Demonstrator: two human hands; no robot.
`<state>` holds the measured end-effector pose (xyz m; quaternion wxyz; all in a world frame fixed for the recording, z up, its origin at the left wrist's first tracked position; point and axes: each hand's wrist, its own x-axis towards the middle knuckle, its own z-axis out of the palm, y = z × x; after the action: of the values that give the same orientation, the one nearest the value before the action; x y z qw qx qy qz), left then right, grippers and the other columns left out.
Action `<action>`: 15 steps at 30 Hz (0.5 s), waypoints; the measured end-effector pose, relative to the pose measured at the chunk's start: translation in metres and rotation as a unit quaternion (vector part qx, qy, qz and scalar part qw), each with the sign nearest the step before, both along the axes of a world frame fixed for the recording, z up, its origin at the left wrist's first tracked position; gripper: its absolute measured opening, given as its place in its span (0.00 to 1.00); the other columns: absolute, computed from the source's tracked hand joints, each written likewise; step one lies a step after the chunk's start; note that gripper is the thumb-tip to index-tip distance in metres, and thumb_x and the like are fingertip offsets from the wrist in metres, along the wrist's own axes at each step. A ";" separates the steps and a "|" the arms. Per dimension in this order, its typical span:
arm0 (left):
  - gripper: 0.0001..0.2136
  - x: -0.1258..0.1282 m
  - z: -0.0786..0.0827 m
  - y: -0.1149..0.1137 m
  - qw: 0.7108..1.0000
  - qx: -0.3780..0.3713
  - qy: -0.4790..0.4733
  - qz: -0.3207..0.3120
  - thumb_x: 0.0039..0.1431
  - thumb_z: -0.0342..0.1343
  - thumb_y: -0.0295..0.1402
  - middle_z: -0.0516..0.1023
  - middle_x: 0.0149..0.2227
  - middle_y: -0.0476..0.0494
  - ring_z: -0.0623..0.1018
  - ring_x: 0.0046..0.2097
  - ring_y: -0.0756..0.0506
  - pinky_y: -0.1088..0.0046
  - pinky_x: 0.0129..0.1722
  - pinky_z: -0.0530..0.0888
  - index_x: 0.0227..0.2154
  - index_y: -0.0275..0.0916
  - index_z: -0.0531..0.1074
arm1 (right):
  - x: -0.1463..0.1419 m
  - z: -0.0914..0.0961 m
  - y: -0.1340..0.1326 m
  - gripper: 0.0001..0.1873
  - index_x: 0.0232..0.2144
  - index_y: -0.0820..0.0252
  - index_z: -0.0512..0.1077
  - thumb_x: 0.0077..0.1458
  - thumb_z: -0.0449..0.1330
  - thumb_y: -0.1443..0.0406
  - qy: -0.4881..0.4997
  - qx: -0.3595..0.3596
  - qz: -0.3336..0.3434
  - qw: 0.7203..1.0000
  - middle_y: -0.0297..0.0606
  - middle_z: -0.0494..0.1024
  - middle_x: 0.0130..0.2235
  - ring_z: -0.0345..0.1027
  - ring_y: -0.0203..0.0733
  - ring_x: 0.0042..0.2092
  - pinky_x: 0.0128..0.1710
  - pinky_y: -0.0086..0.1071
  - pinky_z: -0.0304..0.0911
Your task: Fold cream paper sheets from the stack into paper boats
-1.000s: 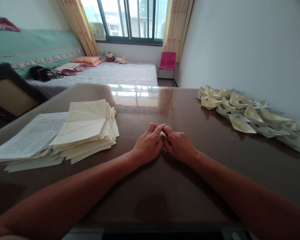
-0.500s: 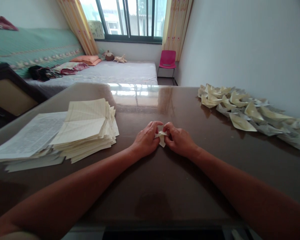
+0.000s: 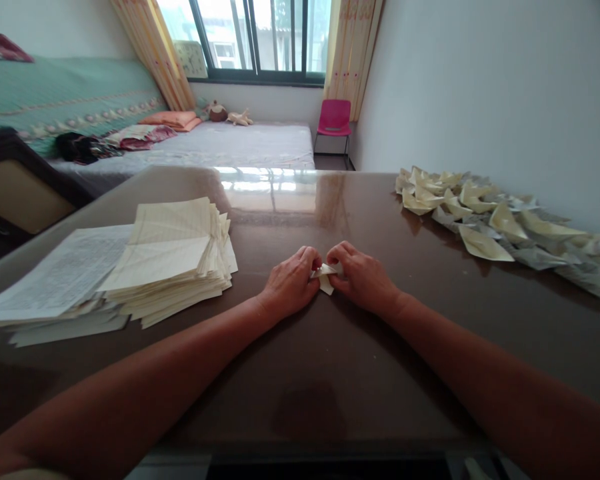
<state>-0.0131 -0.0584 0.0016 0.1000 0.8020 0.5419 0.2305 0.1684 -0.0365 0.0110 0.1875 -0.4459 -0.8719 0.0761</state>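
Pinching small folded paper between left hand and right hand, each gripping one side

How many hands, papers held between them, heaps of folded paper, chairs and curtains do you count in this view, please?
Left hand and right hand: 2
Held paper: 1
Heap of folded paper: 1
Pink chair: 1
Left curtain and right curtain: 2
Total: 7
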 end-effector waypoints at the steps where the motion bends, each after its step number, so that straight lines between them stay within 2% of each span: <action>1: 0.07 0.000 0.000 0.000 1.000 0.003 -0.006 -0.001 0.53 0.51 0.29 0.70 0.35 0.51 0.71 0.33 0.48 0.73 0.31 0.64 0.36 0.43 0.61 | 0.001 0.000 0.001 0.07 0.37 0.56 0.66 0.53 0.55 0.66 0.007 -0.001 0.010 1.000 0.35 0.71 0.41 0.65 0.36 0.33 0.31 0.28 0.53; 7: 0.06 -0.004 -0.001 0.000 0.998 0.031 -0.012 -0.056 0.54 0.50 0.27 0.71 0.37 0.50 0.72 0.37 0.48 0.74 0.36 0.68 0.35 0.42 0.65 | 0.014 -0.002 0.015 0.07 0.35 0.57 0.68 0.52 0.56 0.70 0.058 -0.072 0.091 0.991 0.31 0.69 0.36 0.65 0.33 0.33 0.34 0.26 0.58; 11: 0.05 -0.010 0.001 -0.001 0.994 0.057 0.020 -0.093 0.58 0.50 0.29 0.72 0.38 0.49 0.72 0.40 0.48 0.74 0.39 0.69 0.37 0.42 0.69 | 0.022 0.001 0.021 0.07 0.37 0.59 0.70 0.53 0.57 0.69 0.089 -0.127 0.143 0.978 0.33 0.69 0.38 0.66 0.30 0.31 0.33 0.25 0.60; 15: 0.07 -0.012 0.006 -0.005 0.986 0.082 0.082 -0.122 0.62 0.48 0.31 0.73 0.40 0.47 0.72 0.41 0.48 0.75 0.38 0.69 0.37 0.42 0.71 | 0.024 0.005 0.020 0.09 0.39 0.58 0.72 0.54 0.58 0.68 0.077 -0.088 0.165 0.979 0.36 0.70 0.42 0.67 0.32 0.34 0.36 0.27 0.61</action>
<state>-0.0253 -0.0637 0.0075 0.0158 0.8837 0.4259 0.1936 0.1924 -0.0163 0.0164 0.1996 -0.3034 -0.9063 0.2163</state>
